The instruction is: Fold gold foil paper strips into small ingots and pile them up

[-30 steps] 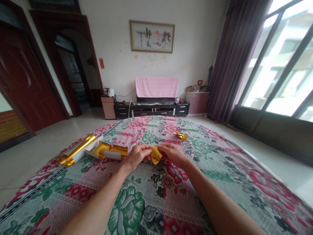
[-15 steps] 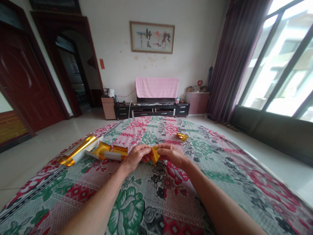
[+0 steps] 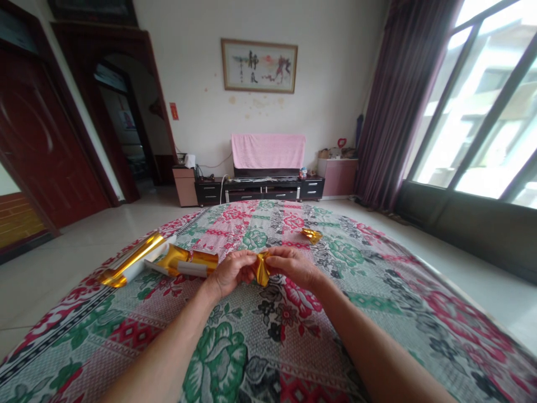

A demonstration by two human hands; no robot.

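Between my two hands is a small piece of gold foil paper (image 3: pixel 262 270), creased and partly folded, held just above the patterned tablecloth (image 3: pixel 222 358). My left hand (image 3: pixel 233 272) pinches its left edge, fingers closed. From the other side my right hand (image 3: pixel 292 265) grips the upper right edge between thumb and fingers. The fingers hide part of the foil. Beyond my right hand lies a folded gold foil piece (image 3: pixel 312 235) on the cloth. To the left of my left hand rests a curled stack of gold foil sheets (image 3: pixel 191 261) with white patches.
Farther left, a second curled gold and white foil bundle (image 3: pixel 136 260) lies near the round table's edge. Across the floor stand a low black TV cabinet (image 3: pixel 262 190) and a television under a pink cloth (image 3: pixel 268 150). A window (image 3: pixel 474 112) is at the right.
The foil between my hands has been bent further; its lower part now hangs narrower and shinier, with a pleat down it. Both hands stay nearly in place.
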